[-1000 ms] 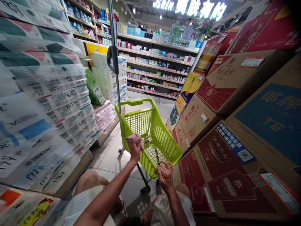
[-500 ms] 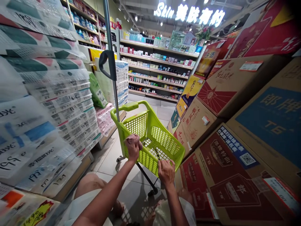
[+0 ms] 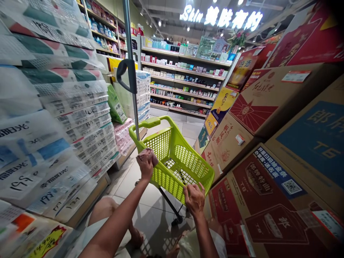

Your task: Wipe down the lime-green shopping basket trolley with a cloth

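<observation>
Here's the left hand (image 3: 146, 170), fingers wrapped round a crumpled pink cloth (image 3: 153, 158), right at the near rim of a lime-green basket cart (image 3: 166, 178)! Over on the other side — the right hand (image 3: 195, 200), fingers bent at the basket's near edge, firm contact hard to call. A metal pole (image 3: 127, 34) rises from the cart's left side, dark handle (image 3: 131, 77) partway up; a black wheel (image 3: 177, 219) sits below on pale floor tiles (image 3: 127, 184). Wrapped paper packs (image 3: 92, 148) tower left, printed cartons (image 3: 254, 98) crowd the right — and product shelves (image 3: 185, 77) stretch behind under a glowing sign (image 3: 221, 17).
</observation>
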Tool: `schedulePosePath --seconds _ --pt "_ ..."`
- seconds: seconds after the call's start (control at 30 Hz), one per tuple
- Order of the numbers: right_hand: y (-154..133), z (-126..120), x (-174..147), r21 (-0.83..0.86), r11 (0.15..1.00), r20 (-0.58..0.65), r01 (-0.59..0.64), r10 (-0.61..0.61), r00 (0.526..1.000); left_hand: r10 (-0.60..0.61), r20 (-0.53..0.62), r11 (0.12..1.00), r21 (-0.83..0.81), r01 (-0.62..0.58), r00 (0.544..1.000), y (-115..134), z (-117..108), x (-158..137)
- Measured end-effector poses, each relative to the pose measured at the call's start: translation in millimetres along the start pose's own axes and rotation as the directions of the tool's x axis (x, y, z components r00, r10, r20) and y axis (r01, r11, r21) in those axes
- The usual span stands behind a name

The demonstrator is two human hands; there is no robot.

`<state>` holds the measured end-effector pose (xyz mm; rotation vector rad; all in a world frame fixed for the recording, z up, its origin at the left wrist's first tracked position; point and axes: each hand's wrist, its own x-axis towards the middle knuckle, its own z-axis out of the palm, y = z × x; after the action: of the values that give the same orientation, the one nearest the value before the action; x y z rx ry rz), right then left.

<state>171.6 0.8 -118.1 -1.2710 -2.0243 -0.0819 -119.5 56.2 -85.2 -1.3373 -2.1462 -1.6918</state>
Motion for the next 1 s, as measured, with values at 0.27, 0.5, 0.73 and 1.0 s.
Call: schedulePosePath --seconds 0.27,0.5,0.73,1.0 --pt "6 -3 0 0.002 1.0 0.005 0.027 -0.027 1.0 0.042 -0.194 0.995 -0.084 -0.06 0.98 -26 -3 13" --pt "4 -2 -2 0.028 0.999 0.056 0.015 -0.017 0.998 0.215 -0.025 0.971 -0.099 -0.217 0.976 -37 2 -9" --pt "-3 -8 -3 0.101 0.994 0.171 -0.044 0.026 0.985 0.106 -0.186 0.99 -0.072 -0.122 0.977 -39 3 15" --pt "41 -23 -11 0.158 0.977 0.078 -0.146 0.135 0.988 0.19 -0.058 0.971 -0.134 -0.197 0.98 -26 23 -45"
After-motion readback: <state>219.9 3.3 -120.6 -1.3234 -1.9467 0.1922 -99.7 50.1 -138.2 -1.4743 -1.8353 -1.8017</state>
